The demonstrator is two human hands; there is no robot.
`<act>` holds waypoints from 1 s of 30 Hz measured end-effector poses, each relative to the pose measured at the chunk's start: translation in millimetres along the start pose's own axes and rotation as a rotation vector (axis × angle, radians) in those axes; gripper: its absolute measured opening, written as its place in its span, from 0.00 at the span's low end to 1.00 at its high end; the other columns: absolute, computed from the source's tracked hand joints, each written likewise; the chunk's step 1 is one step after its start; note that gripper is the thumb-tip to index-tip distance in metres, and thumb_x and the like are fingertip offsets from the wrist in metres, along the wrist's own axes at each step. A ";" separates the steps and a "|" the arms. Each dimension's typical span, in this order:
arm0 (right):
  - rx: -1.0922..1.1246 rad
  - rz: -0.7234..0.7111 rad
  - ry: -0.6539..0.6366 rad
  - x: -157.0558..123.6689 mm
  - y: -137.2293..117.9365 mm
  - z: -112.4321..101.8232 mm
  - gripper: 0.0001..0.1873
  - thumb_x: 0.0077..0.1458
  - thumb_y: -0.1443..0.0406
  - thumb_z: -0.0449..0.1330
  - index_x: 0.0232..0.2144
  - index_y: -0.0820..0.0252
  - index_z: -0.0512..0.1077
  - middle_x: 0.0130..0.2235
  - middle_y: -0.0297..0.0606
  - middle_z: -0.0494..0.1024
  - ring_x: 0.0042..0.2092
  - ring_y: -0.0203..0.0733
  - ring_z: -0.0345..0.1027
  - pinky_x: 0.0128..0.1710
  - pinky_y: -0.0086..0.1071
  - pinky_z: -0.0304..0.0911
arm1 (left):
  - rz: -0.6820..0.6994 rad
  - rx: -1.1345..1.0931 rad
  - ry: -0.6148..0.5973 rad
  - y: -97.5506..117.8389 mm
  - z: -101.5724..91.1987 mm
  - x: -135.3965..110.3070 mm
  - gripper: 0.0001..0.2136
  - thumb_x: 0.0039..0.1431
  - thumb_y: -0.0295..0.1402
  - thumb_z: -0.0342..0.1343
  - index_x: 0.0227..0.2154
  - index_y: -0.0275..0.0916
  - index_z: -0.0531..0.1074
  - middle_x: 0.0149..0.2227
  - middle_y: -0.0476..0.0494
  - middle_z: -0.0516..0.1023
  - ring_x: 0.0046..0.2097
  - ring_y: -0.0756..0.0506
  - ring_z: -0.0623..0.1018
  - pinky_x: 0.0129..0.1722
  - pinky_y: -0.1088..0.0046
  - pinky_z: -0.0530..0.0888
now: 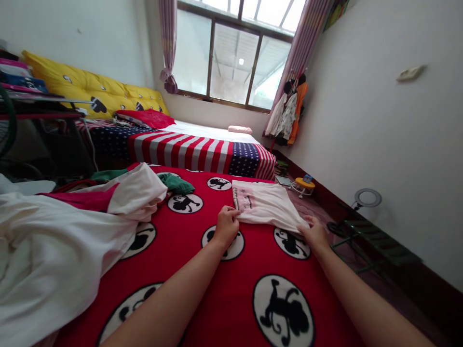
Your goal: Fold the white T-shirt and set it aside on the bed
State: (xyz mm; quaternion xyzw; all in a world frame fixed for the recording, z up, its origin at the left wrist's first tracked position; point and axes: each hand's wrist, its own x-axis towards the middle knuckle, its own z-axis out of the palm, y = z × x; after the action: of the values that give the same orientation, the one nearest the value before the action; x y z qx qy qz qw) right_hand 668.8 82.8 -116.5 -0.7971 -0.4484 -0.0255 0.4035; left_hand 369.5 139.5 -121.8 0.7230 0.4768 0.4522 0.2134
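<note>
**A:** Bed surface, left to right?

**B:** Along the left edge of the red monkey-print bedspread [231, 301] lies a bunched white cloth [47, 260]. A magenta-and-white garment [133, 193] rests on it, with a green cloth [175, 184] just beyond.

**A:** Hands?

**B:** The left hand [227, 226] sits at the near left corner of a pale pink T-shirt [267, 205], fingers pressed together and apparently pinching the hem. The right hand [314, 233] is at the near right corner, also apparently pinching; its fingertips are partly hidden.

**A:** Shirt position?

**B:** Toward the far right edge of the bedspread, lying flat, with a small print showing.

**A:** Status?

**B:** Flat: the pale pink T-shirt only. Bunched: the white cloth, the magenta-and-white garment and the green cloth.
</note>
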 end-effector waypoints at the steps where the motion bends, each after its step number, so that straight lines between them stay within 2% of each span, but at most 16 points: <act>1: -0.055 -0.005 -0.003 1.2 -4.2 -4.3 0.22 0.38 0.66 0.62 0.40 0.62 0.74 0.42 0.51 0.76 0.42 0.58 0.72 0.42 0.50 0.66 | 0.003 0.014 0.015 1.6 -1.2 -1.4 0.17 0.47 0.14 0.49 0.35 0.35 0.79 0.38 0.42 0.74 0.40 0.47 0.75 0.44 0.72 0.73; 3: -0.136 -0.038 0.007 5.1 -21.5 -11.2 0.20 0.38 0.67 0.61 0.39 0.62 0.76 0.50 0.54 0.71 0.51 0.64 0.65 0.50 0.56 0.59 | 0.018 0.043 0.039 7.1 -4.2 -5.1 0.15 0.48 0.15 0.50 0.31 0.36 0.79 0.40 0.40 0.73 0.43 0.45 0.74 0.46 0.69 0.72; 6: -0.180 -0.288 0.040 12.4 -65.6 -12.9 0.22 0.47 0.65 0.57 0.47 0.61 0.73 0.59 0.50 0.64 0.59 0.59 0.57 0.57 0.52 0.54 | 0.134 0.133 0.050 17.3 -8.7 -10.6 0.11 0.51 0.23 0.55 0.35 0.40 0.78 0.53 0.40 0.69 0.55 0.38 0.67 0.54 0.59 0.65; 8: -0.148 -0.541 0.056 13.1 -93.3 -7.2 0.24 0.54 0.62 0.54 0.53 0.62 0.68 0.61 0.48 0.63 0.61 0.53 0.55 0.59 0.47 0.52 | 0.283 0.217 -0.037 21.7 -10.3 -13.1 0.11 0.53 0.31 0.57 0.40 0.44 0.76 0.57 0.43 0.67 0.58 0.37 0.63 0.55 0.56 0.62; 10: -0.134 -0.698 0.017 7.9 -105.9 2.8 0.27 0.60 0.58 0.50 0.60 0.59 0.61 0.64 0.44 0.59 0.64 0.49 0.50 0.61 0.46 0.48 | 0.378 0.286 -0.166 23.3 -10.2 -14.3 0.09 0.57 0.37 0.55 0.39 0.44 0.76 0.52 0.43 0.72 0.55 0.39 0.67 0.53 0.57 0.63; 12: -0.227 -0.659 -0.131 0.4 -100.0 14.9 0.28 0.62 0.55 0.46 0.63 0.54 0.54 0.66 0.41 0.54 0.66 0.48 0.44 0.62 0.50 0.43 | 0.376 0.325 -0.242 23.1 -9.0 -14.5 0.10 0.61 0.38 0.51 0.35 0.42 0.76 0.44 0.43 0.76 0.49 0.40 0.71 0.49 0.59 0.64; 14: -0.381 -0.475 -0.343 -2.7 -83.6 26.2 0.29 0.63 0.52 0.44 0.64 0.52 0.53 0.67 0.41 0.52 0.67 0.51 0.40 0.62 0.55 0.41 | 0.343 0.353 -0.244 23.1 -7.8 -14.3 0.11 0.62 0.36 0.49 0.33 0.41 0.76 0.40 0.42 0.77 0.46 0.41 0.72 0.48 0.60 0.64; 16: -0.484 -0.309 -0.493 2.3 -70.7 34.1 0.32 0.61 0.49 0.46 0.62 0.54 0.56 0.66 0.44 0.53 0.66 0.55 0.44 0.60 0.60 0.42 | 0.320 0.364 -0.241 23.8 -7.0 -14.2 0.11 0.62 0.36 0.49 0.32 0.40 0.76 0.40 0.41 0.76 0.46 0.41 0.71 0.47 0.60 0.64; 17: -0.504 -0.269 -0.522 6.9 -68.4 36.4 0.33 0.60 0.47 0.47 0.61 0.56 0.58 0.65 0.46 0.54 0.65 0.57 0.46 0.59 0.61 0.42 | 0.308 0.366 -0.239 24.2 -6.9 -14.3 0.11 0.62 0.36 0.49 0.32 0.40 0.76 0.40 0.40 0.76 0.46 0.40 0.71 0.46 0.61 0.64; 18: -0.509 -0.254 -0.521 11.9 -68.9 37.7 0.34 0.60 0.46 0.46 0.61 0.56 0.59 0.65 0.48 0.54 0.65 0.59 0.46 0.59 0.63 0.42 | 0.299 0.368 -0.237 24.5 -6.8 -14.5 0.11 0.62 0.36 0.49 0.32 0.40 0.76 0.40 0.40 0.76 0.46 0.40 0.71 0.46 0.61 0.64; 20: -0.490 -0.291 -0.427 18.4 -74.7 39.4 0.33 0.61 0.46 0.43 0.61 0.56 0.58 0.65 0.49 0.54 0.65 0.59 0.45 0.58 0.65 0.39 | 0.295 0.368 -0.236 24.0 -6.8 -15.0 0.10 0.61 0.35 0.49 0.33 0.40 0.75 0.41 0.41 0.76 0.46 0.41 0.71 0.46 0.62 0.65; 22: -0.472 -0.364 -0.345 17.3 -79.6 42.2 0.30 0.64 0.50 0.39 0.64 0.54 0.53 0.67 0.46 0.49 0.67 0.55 0.39 0.60 0.62 0.37 | 0.304 0.359 -0.249 21.8 -6.4 -15.2 0.09 0.61 0.34 0.49 0.34 0.41 0.75 0.42 0.42 0.76 0.47 0.41 0.71 0.46 0.62 0.66; 23: -0.476 -0.389 -0.351 14.1 -80.2 44.5 0.29 0.65 0.52 0.39 0.65 0.53 0.50 0.68 0.43 0.48 0.68 0.52 0.36 0.61 0.59 0.37 | 0.307 0.354 -0.262 20.3 -5.9 -14.9 0.09 0.61 0.33 0.49 0.34 0.41 0.74 0.43 0.42 0.76 0.47 0.41 0.71 0.47 0.63 0.67; 25: -0.507 -0.385 -0.444 6.3 -79.4 49.7 0.29 0.64 0.53 0.42 0.65 0.52 0.49 0.68 0.41 0.46 0.68 0.49 0.36 0.63 0.54 0.37 | 0.308 0.346 -0.293 17.1 -4.2 -13.7 0.09 0.60 0.32 0.48 0.36 0.41 0.74 0.45 0.43 0.75 0.48 0.42 0.71 0.48 0.63 0.67; 27: -0.546 -0.318 -0.533 -1.1 -82.3 52.7 0.31 0.63 0.51 0.44 0.64 0.53 0.51 0.68 0.43 0.47 0.67 0.53 0.38 0.62 0.58 0.37 | 0.307 0.345 -0.320 14.6 -2.4 -12.3 0.10 0.60 0.31 0.48 0.39 0.41 0.73 0.47 0.44 0.75 0.49 0.43 0.71 0.50 0.64 0.67; 30: -0.556 -0.280 -0.499 -18.2 -104.8 49.1 0.33 0.62 0.52 0.46 0.64 0.60 0.52 0.67 0.52 0.49 0.67 0.60 0.38 0.58 0.66 0.35 | 0.305 0.353 -0.357 13.4 -2.3 -14.7 0.14 0.60 0.32 0.47 0.46 0.39 0.71 0.53 0.42 0.72 0.56 0.43 0.68 0.56 0.64 0.63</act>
State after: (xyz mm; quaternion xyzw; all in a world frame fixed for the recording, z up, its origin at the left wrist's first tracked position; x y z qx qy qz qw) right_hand 565.1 131.4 -91.8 -0.7888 -0.6131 -0.0060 0.0438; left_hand 372.2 120.2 -117.3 0.8804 0.3888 0.2548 0.0941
